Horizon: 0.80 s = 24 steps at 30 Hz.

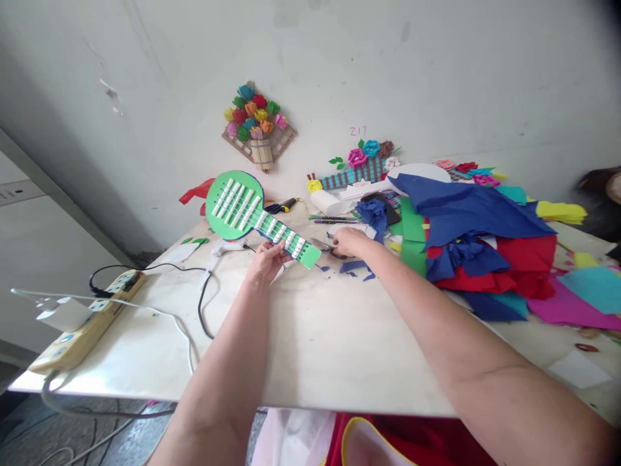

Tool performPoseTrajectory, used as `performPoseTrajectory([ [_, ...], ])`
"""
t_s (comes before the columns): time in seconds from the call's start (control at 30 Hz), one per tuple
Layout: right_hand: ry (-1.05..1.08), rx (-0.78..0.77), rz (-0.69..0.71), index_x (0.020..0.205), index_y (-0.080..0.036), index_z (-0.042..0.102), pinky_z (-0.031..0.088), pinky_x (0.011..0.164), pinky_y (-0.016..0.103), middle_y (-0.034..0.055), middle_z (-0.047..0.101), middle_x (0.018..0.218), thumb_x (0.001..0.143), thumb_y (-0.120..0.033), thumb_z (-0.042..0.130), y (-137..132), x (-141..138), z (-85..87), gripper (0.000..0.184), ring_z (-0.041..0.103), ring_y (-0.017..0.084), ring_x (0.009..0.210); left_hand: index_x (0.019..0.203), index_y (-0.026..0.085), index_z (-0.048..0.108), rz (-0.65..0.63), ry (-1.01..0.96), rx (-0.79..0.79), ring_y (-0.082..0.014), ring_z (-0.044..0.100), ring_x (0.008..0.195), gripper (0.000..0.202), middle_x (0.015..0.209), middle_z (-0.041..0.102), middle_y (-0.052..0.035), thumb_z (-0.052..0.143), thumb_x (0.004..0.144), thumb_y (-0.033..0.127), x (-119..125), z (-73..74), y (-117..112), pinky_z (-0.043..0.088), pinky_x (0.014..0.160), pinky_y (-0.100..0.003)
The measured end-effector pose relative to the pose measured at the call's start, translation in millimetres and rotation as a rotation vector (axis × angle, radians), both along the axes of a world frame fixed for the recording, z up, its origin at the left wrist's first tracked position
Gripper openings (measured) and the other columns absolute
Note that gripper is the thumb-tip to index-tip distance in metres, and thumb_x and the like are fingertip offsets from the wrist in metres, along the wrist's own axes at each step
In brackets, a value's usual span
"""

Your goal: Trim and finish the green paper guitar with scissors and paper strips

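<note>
My left hand point(266, 261) is closed on the handle of a green paper paddle shape point(252, 214) with white strips glued across it, holding it tilted above the table. My right hand point(350, 243) rests palm down on the white table point(320, 336), its curled fingers on a pair of scissors point(324, 246) that lies just right of the green handle's end. Small blue paper scraps point(356, 267) lie beside that hand.
A heap of blue, red, green, magenta and teal paper point(485, 246) covers the right side. A power strip point(82, 323) with cables sits at the left edge. Paper flower crafts point(256, 123) hang on the wall; pens point(334, 220) and a white roll lie behind.
</note>
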State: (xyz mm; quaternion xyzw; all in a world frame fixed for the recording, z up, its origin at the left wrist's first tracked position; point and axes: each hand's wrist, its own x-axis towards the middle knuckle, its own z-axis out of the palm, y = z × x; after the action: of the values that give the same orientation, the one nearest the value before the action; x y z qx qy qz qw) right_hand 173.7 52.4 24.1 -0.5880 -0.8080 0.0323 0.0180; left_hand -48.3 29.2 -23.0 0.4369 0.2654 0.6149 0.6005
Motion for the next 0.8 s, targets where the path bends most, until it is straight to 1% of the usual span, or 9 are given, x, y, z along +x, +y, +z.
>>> performPoseTrajectory([
  [0.07, 0.007, -0.038, 0.025, 0.080, -0.020, 0.070, 0.042, 0.060, 0.025, 0.0093, 0.068, 0.086, 0.059, -0.038, 0.065, 1.3, 0.2, -1.1, 0.028, 0.061, 0.021, 0.077, 0.076, 0.010, 0.060, -0.021, 0.025, -0.003, -0.0131, 0.061, 0.058, 0.022, 0.072, 0.066, -0.0040, 0.072, 0.059, 0.016, 1.0, 0.4, -0.8, 0.055, 0.068, -0.034],
  [0.13, 0.081, -0.003, 0.046, 0.079, -0.022, 0.071, 0.042, 0.060, 0.025, 0.0069, 0.069, 0.086, 0.061, -0.032, 0.064, 1.4, 0.3, 1.2, 0.022, 0.062, 0.020, 0.078, 0.077, 0.010, 0.060, -0.039, 0.057, -0.007, -0.0146, 0.063, 0.059, 0.022, 0.072, 0.066, -0.0049, 0.072, 0.060, 0.016, 2.1, 0.9, -1.6, 0.055, 0.067, -0.034],
  [0.23, 0.394, 0.062, 0.082, 0.085, -0.020, 0.070, 0.043, 0.061, 0.022, 0.0043, 0.069, 0.084, 0.070, -0.026, 0.057, -3.8, -4.4, 10.4, 0.021, 0.062, 0.016, 0.075, 0.081, 0.010, 0.060, -0.065, 0.104, -0.017, -0.0177, 0.064, 0.063, 0.025, 0.074, 0.067, -0.0063, 0.072, 0.060, 0.017, 3.9, 2.0, -3.0, 0.055, 0.065, -0.034],
  [0.33, 0.722, -0.068, 0.140, 0.095, -0.012, 0.066, 0.042, 0.054, 0.017, 0.0056, 0.069, 0.080, 0.077, -0.020, 0.050, -12.2, -14.3, 20.1, 0.026, 0.060, 0.010, 0.064, 0.084, 0.010, 0.059, -0.087, 0.134, -0.017, -0.0196, 0.065, 0.065, 0.029, 0.076, 0.067, -0.0074, 0.072, 0.059, 0.018, 6.0, 2.9, -4.2, 0.055, 0.062, -0.033],
  [0.4, 0.805, -0.091, 0.168, 0.092, -0.010, 0.066, 0.042, 0.052, 0.016, 0.0066, 0.069, 0.080, 0.076, -0.019, 0.051, -15.7, -20.7, 22.9, 0.024, 0.059, 0.008, 0.061, 0.085, 0.011, 0.059, -0.101, 0.150, -0.012, -0.0197, 0.065, 0.065, 0.030, 0.079, 0.067, -0.0080, 0.073, 0.059, 0.018, 7.2, 3.2, -4.7, 0.055, 0.061, -0.032],
  [0.47, 0.805, -0.090, 0.200, 0.090, -0.010, 0.067, 0.042, 0.051, 0.016, 0.0060, 0.068, 0.077, 0.074, -0.019, 0.053, -16.2, -25.3, 22.1, 0.023, 0.058, 0.009, 0.059, 0.086, 0.011, 0.058, -0.111, 0.167, -0.010, -0.0194, 0.065, 0.065, 0.031, 0.080, 0.067, -0.0083, 0.073, 0.059, 0.018, 8.1, 3.1, -5.0, 0.055, 0.060, -0.031],
  [0.57, 0.717, -0.051, 0.227, 0.086, -0.012, 0.069, 0.042, 0.054, 0.017, 0.0033, 0.068, 0.071, 0.072, -0.020, 0.055, -14.9, -28.9, 18.4, 0.022, 0.058, 0.009, 0.059, 0.087, 0.010, 0.057, -0.124, 0.195, -0.013, -0.0193, 0.065, 0.064, 0.031, 0.080, 0.067, -0.0087, 0.072, 0.061, 0.018, 8.6, 2.6, -4.9, 0.054, 0.057, -0.030],
  [0.67, 0.623, -0.018, 0.208, 0.082, -0.014, 0.071, 0.041, 0.057, 0.017, 0.0019, 0.068, 0.069, 0.072, -0.021, 0.054, -16.7, -30.4, 18.0, 0.020, 0.059, 0.010, 0.061, 0.088, 0.010, 0.057, -0.129, 0.221, -0.013, -0.0181, 0.064, 0.061, 0.030, 0.079, 0.067, -0.0088, 0.071, 0.062, 0.019, 8.3, 1.3, -4.0, 0.053, 0.053, -0.027],
  [0.8, 0.524, 0.025, 0.183, 0.077, -0.016, 0.071, 0.038, 0.056, 0.018, 0.0021, 0.068, 0.067, 0.071, -0.023, 0.054, -23.7, -31.4, 23.4, 0.020, 0.059, 0.011, 0.064, 0.089, 0.011, 0.057, -0.131, 0.234, -0.022, -0.0153, 0.062, 0.056, 0.032, 0.078, 0.066, -0.0076, 0.072, 0.061, 0.018, 8.4, -0.3, -2.5, 0.051, 0.048, -0.023],
])
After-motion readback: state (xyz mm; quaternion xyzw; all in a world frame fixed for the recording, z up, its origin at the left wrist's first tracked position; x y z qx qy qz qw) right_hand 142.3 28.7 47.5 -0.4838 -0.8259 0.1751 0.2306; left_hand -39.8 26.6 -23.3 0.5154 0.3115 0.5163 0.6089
